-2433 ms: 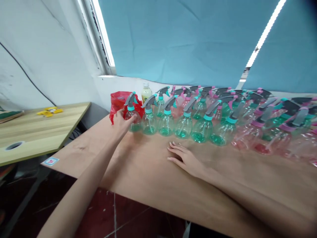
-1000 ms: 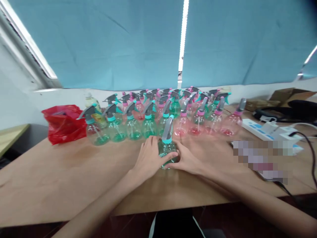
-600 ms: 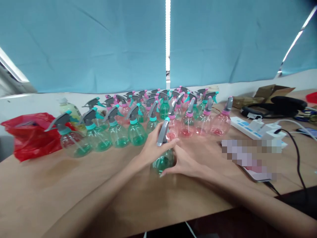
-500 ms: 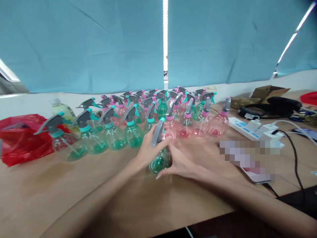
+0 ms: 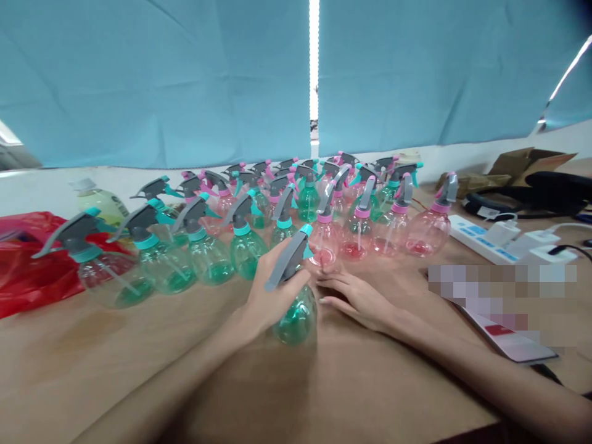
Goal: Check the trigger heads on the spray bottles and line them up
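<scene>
My left hand is closed around the neck of a green spray bottle with a grey trigger head and a turquoise nozzle. The bottle stands upright at the front of the group. Just right of it, my right hand rests low over the table, fingers stretched out and apart from the bottle. Other green spray bottles line up to the left, and pink spray bottles stand to the right. More bottles of both colours crowd behind them, partly hidden.
A red plastic bag and a pale-labelled bottle lie left. To the right are a white power strip with chargers, black headphones, a cardboard box and a partly blurred flat device. A blue curtain hangs behind.
My right hand has let go of the green spray bottle and moved right, fingers now extended. My left hand still holds the bottle. The view has shifted slightly.
</scene>
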Available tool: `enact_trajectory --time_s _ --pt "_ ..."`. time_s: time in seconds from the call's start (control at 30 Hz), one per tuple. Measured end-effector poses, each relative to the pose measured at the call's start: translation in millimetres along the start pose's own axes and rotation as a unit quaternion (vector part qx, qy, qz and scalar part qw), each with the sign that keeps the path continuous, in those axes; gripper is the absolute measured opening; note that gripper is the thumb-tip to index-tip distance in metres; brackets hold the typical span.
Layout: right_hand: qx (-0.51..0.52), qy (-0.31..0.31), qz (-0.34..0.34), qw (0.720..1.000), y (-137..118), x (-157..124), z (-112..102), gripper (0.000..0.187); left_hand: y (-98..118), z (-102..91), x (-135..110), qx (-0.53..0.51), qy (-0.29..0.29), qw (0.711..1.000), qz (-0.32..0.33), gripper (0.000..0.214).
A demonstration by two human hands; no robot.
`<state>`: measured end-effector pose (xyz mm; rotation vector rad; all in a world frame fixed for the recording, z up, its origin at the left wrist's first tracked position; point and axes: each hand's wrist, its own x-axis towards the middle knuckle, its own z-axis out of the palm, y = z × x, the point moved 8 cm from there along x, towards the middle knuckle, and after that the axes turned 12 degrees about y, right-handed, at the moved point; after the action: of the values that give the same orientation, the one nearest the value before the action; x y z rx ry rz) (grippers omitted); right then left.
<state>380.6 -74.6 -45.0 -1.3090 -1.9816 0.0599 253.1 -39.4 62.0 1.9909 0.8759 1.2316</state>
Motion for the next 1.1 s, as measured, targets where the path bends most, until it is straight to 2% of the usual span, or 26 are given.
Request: enact_trajectory --time_s 0.3,0.47,0.83,1.1 --pt "-0.042 -0.016 -0.032 0.998 -6.2 1.4 4.2 0.043 -0.4 0.0 -1.0 -0.017 0.002 0.999 -0.027 0.002" --pt "-0.031 -0.021 -0.038 0.999 -2.4 0.4 4.3 0.04 -5.6 0.0 -2.1 -0.02 0.001 0.999 -0.044 0.009" --pt "0.015 -0.021 -0.015 1.0 3.7 0.0 4.3 0.038 -3.2 -1.2 0.0 -0.026 0.014 1.0 -0.008 0.002" --pt "0.025 -0.033 -0.006 0.999 1.8 -0.2 2.6 0.045 -14.6 2.4 -4.4 -0.058 -0.002 0.998 -0.031 0.007"
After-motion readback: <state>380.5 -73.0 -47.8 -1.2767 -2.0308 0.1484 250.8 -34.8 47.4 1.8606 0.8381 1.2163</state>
